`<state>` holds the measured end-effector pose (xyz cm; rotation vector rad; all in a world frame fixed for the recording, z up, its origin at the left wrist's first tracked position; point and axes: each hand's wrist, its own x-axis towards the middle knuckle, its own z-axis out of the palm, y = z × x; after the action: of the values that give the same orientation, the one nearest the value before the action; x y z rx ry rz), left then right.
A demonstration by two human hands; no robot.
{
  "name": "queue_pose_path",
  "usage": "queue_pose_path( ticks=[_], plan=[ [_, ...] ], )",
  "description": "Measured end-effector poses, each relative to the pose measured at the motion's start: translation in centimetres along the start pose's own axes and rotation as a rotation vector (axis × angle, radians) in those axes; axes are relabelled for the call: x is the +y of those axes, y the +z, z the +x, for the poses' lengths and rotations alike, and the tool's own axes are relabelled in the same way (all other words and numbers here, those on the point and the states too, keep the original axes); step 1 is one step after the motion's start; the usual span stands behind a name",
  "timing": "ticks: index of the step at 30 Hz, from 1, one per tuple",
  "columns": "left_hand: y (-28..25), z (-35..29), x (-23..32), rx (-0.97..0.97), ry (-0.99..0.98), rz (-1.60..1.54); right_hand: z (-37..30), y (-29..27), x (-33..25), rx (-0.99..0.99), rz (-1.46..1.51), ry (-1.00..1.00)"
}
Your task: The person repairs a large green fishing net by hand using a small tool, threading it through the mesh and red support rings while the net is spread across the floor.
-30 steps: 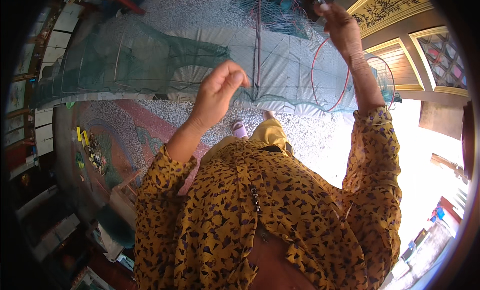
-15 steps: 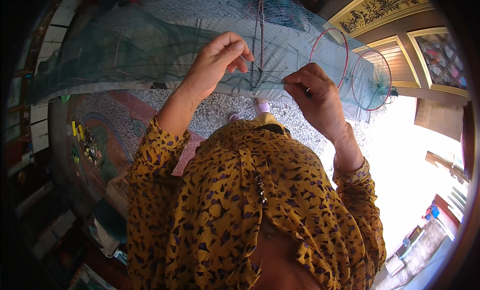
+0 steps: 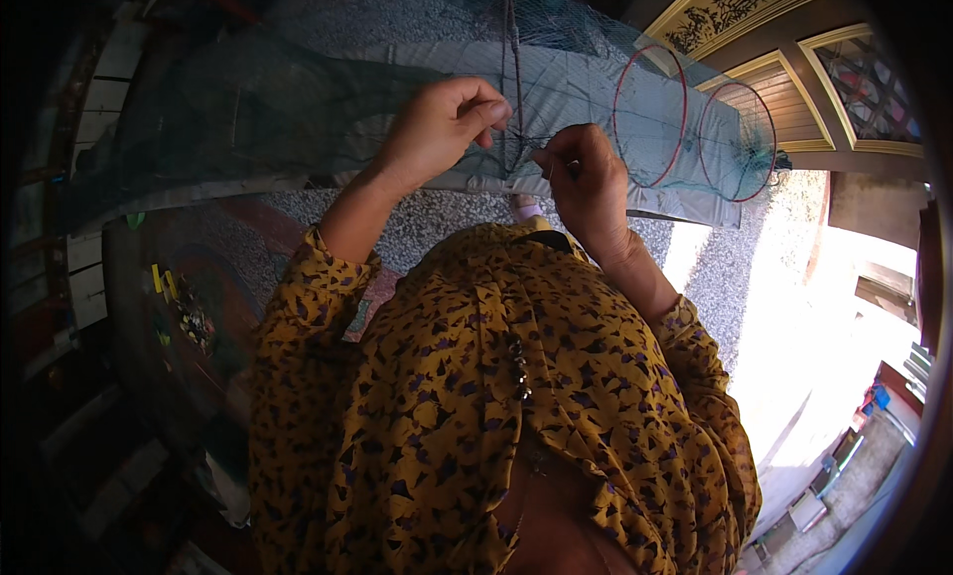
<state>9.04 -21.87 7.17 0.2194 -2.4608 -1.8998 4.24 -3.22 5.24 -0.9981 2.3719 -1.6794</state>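
Note:
A green fishing net (image 3: 288, 113) stretches across the far side, with fine mesh at the left and wider mesh at the right. A dark cord (image 3: 515, 64) runs down through it to a gathered knot in front of my hands. My left hand (image 3: 442, 128) is closed in a pinch beside this cord; what its fingertips hold is too fine to tell. Just right of the knot, my right hand (image 3: 591, 183) is closed, its fingertips pinched at the mesh. Something small and dark shows between its fingers, its kind unclear.
Two red hoops (image 3: 685, 108) (image 3: 774, 143) hold the net open at the right. Grey cloth (image 3: 571, 83) covers a long surface beneath it. Gold-trimmed panels (image 3: 794, 103) stand at the far right. Yellow items (image 3: 157, 279) lie on the floor at the left.
My right hand has moved left, closer to the cord and my left hand. My left hand has shifted slightly right and down, its fingers more closed. The view has darkened.

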Motion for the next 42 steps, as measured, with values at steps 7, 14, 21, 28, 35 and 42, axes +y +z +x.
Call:
queue_pose_path(
  ticks=[7, 14, 21, 28, 35, 42],
  plan=[
    [1.6, 0.3, 0.5, -0.027, 0.033, 0.159, 1.5, -1.1, 0.2, -0.114, 0.032, -0.020],
    [2.1, 0.6, -0.3, 0.061, 0.081, 0.348, 1.4, -3.9, -0.3, -0.176, -0.156, 0.030],
    [-0.2, -0.1, 1.6, 0.039, 0.073, 0.134, 2.5, -3.7, -6.0, -0.100, -0.069, -0.337],
    [0.0, 0.6, 0.5, 0.046, 0.016, -0.188, 5.5, -1.0, -1.7, -0.272, -0.364, -0.268],
    [0.5, 0.9, 0.1, 0.264, -0.045, -0.325, 7.3, 1.3, -4.8, -0.198, -0.125, -0.524],
    [1.0, 2.7, -2.2, 0.125, 0.265, 0.222, 8.5, 2.6, -6.5, -0.212, -0.050, -0.569]
  ],
)
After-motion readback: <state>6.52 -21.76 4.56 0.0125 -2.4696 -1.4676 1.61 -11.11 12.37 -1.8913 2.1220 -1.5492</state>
